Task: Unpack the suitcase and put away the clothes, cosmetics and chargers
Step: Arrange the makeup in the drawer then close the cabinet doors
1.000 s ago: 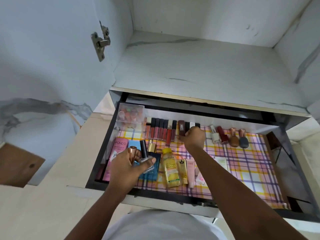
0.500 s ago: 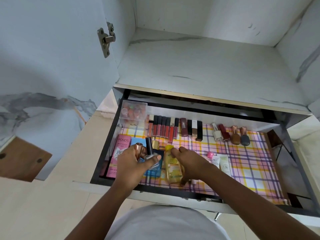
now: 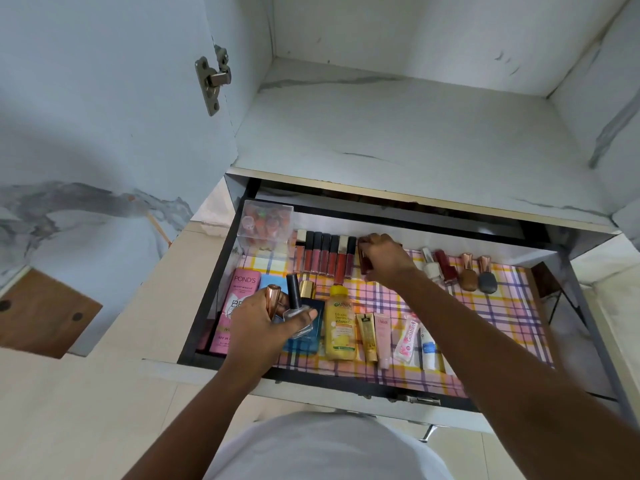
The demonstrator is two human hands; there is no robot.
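An open drawer (image 3: 346, 384) with a plaid liner holds cosmetics. My left hand (image 3: 263, 327) grips two nail polish bottles (image 3: 294, 303), one black-capped and one rose-gold-capped, over the drawer's front left. My right hand (image 3: 386, 259) reaches to the back row of lip glosses (image 3: 325, 256) and pinches a dark red tube (image 3: 364, 261) at the row's right end. A yellow Garnier bottle (image 3: 341, 327) and several small tubes (image 3: 375, 336) lie along the front. A few nail polish bottles (image 3: 467, 275) stand at the back right.
A pink Pond's box (image 3: 239, 296) and a blue box (image 3: 304, 341) lie at the drawer's front left. A clear box of small items (image 3: 265, 221) sits in the back left corner. Above the drawer is a bare marble-look cupboard shelf (image 3: 415, 133). The cupboard door (image 3: 104, 133) hangs open on the left.
My right hand moved from the yellow bottle near the front up to the back row and now pinches the dark red tube. My left hand stays in place with its bottles.
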